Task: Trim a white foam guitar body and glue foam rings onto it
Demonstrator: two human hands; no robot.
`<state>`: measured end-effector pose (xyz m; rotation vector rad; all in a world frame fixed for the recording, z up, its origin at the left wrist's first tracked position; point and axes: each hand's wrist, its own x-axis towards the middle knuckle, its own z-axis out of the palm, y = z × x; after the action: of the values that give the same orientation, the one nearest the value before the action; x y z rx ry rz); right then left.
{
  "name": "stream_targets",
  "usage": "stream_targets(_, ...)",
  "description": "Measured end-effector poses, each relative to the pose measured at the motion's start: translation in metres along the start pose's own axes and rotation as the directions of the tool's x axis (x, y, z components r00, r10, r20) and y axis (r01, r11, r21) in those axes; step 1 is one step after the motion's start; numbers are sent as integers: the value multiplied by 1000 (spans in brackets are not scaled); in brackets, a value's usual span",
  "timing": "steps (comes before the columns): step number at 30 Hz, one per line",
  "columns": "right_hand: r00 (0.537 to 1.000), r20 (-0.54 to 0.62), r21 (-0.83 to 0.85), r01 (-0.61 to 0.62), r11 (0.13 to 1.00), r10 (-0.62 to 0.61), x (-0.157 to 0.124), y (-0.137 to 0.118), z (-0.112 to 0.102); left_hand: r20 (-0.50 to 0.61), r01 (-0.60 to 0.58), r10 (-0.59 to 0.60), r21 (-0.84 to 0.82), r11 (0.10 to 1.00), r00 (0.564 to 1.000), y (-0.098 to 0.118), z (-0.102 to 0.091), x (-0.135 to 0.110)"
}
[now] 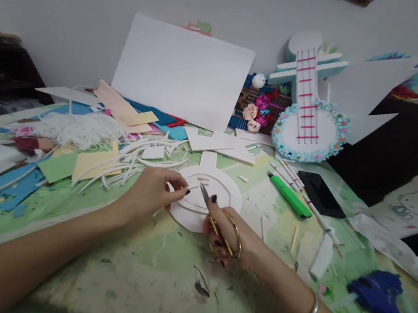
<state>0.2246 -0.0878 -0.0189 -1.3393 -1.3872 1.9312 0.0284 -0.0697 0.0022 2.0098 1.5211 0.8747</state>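
Observation:
My left hand (154, 190) is closed in a pinch, with a thin white strip (194, 187) jutting from the fingertips. In my right hand (224, 227) is a pair of gold-handled scissors (204, 195), their blades pointing up and left close to the strip. Both hands are over a white disc-shaped foam piece (237, 196) with a raised ring and a neck at its far side. A few small white bits lie on and beside the disc; the blades' exact gap is hard to make out.
Left are white strips (132, 156), tangled white string (80, 128) and coloured paper scraps (57, 166). Right are a green cutter (289, 195), a phone (321, 193) and a blue glue gun (379, 294). A decorated model guitar (309, 115) and white board (183, 74) stand behind.

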Motion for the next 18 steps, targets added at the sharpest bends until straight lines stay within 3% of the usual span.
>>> stream_targets(4,998,64,-5,27,1000,-27,-2,-2,4,18,28,-28,4,1000,999,-5,5,3)
stream_targets(10,999,37,-44,25,999,-23,-6,-7,8,39,-79,80,-39,996,996,5,10,2)
stream_targets(18,999,-48,-73,-20,997,16,-9,-9,5,70,1,-1,-4,1000,998,8,1,-5)
